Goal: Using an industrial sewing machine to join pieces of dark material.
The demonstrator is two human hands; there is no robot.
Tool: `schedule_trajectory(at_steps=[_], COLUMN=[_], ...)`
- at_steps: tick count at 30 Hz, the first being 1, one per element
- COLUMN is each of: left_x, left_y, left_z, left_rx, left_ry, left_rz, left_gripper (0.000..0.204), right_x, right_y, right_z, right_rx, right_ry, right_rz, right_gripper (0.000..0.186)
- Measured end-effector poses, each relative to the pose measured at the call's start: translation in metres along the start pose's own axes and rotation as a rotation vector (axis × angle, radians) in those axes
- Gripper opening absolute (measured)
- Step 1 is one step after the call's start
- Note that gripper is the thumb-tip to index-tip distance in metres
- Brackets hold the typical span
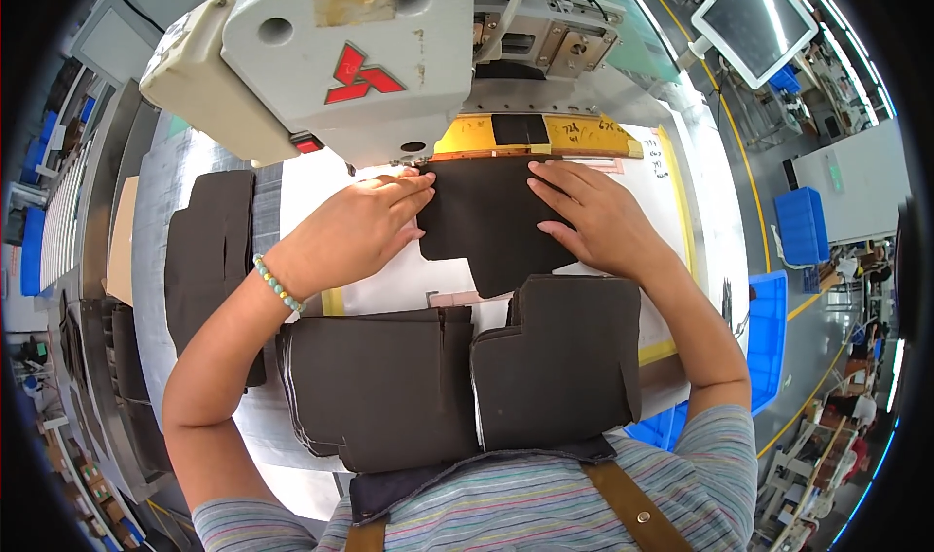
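Observation:
A flat black-brown panel [482, 212] with a stepped lower edge lies on the white work surface, its far edge along a yellow clamp bar [587, 136]. My left hand [355, 221] rests on the panel's upper left edge, fingers stretched out near the machine head. At the upper right edge, my right hand [601, 210] lies with its fingers spread on the same panel. Neither hand grips anything. Closer to my body sit two stacks of similar panels, a left stack [384, 382] and a right stack [559, 362].
A large white sewing machine head [360, 75] overhangs the far left. Another stack of dark panels [206, 250] lies on the metal table at left. Blue bins [769, 343] stand beyond the table's right side, and a screen [757, 19] is at the far right.

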State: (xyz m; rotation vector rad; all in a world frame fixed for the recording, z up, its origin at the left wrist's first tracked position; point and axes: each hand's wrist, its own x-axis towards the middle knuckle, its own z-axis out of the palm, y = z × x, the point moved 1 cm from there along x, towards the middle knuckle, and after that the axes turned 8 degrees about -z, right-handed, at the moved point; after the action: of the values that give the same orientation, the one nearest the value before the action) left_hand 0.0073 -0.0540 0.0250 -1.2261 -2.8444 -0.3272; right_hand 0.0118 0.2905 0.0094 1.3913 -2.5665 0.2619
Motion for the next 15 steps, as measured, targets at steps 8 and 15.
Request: schedule_trajectory(at_steps=[8, 15], left_x=[0.000, 0.000], left_y=[0.001, 0.009], left_z=[0.002, 0.005], left_rx=[0.006, 0.037], left_ry=[0.001, 0.016], left_rz=[-0.006, -0.021], left_gripper=[0.046, 0.044], right_x=[0.001, 0.003], right_y=[0.003, 0.005], right_z=[-0.008, -0.015], right_rx=[0.053, 0.080], right_ry=[-0.028, -0.026], right_rz=[0.011, -0.045], right_gripper=[0.045, 0.044])
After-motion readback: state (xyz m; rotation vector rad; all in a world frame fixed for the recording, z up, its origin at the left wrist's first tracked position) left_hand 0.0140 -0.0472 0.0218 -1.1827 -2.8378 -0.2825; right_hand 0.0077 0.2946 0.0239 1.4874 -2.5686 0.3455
